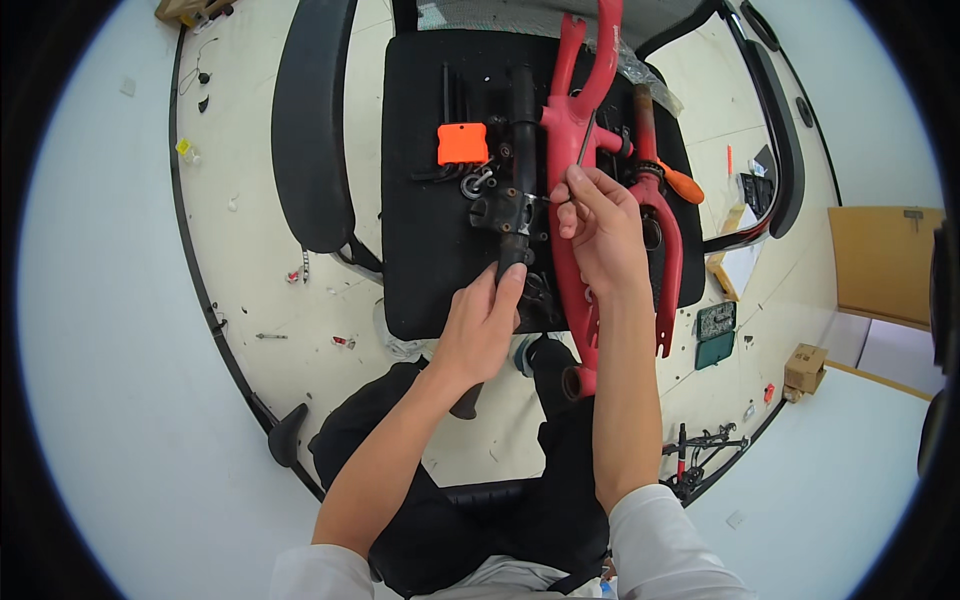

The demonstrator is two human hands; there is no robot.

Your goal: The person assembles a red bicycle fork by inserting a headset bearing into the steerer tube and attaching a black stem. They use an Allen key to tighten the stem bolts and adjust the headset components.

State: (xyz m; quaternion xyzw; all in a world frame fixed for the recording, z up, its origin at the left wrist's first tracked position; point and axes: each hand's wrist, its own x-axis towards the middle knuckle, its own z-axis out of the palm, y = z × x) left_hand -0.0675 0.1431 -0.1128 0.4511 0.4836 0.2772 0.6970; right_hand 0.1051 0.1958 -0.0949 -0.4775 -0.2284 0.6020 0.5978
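Observation:
My left hand point(474, 325) is closed round the lower part of a black handlebar point(524, 150), which lies lengthwise on the chair seat. A black stem clamp point(495, 212) with several bolts sits on the bar just above that hand. My right hand point(607, 228) pinches a thin dark hex key point(587, 138), one end pointing up and away. A thin piece reaches from these fingers toward the clamp's right side; whether it sits in a bolt I cannot tell. Right beside the bar, partly under my right hand, lies a pinkish-red bicycle frame point(567, 150).
Black chair seat point(415, 270) bears an orange hex key holder point(462, 144), loose small parts, a red fork point(672, 250) and an orange-handled tool point(682, 184). Armrests point(312, 130) flank it. On the floor lie a green case point(715, 335), a saddle point(287, 437) and a cardboard box point(805, 368).

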